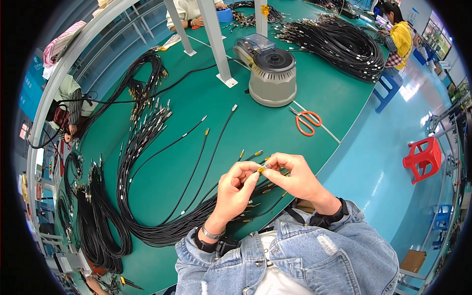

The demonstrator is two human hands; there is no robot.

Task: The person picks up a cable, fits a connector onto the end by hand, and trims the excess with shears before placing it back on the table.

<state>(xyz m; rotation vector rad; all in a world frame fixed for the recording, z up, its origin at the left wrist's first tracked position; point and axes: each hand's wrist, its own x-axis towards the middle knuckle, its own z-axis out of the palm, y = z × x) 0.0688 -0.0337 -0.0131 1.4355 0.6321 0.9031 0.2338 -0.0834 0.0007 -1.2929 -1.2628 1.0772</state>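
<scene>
My left hand [234, 191] and my right hand [296, 178] meet above the near edge of the green table. Both pinch a cable end [262, 168] between thumb and fingers, with a bit of yellow tape and a small silvery tip showing. Its black cord is mostly hidden behind my fingers. Beneath and beside my hands a big bundle of black cables [162, 235] curves across the tabletop. Several loose ends with yellow or metal tips fan out around my hands. One cable with a white-tipped end [234, 107] lies apart, pointing away from me.
Orange-handled scissors [308, 123] lie at the right, near a round grey tape dispenser [273, 81]. Metal posts [216, 44] rise from the green table [324, 103]. More coiled cables [339, 44] lie far right. A red stool [423, 160] is on the floor. Other people work around the table.
</scene>
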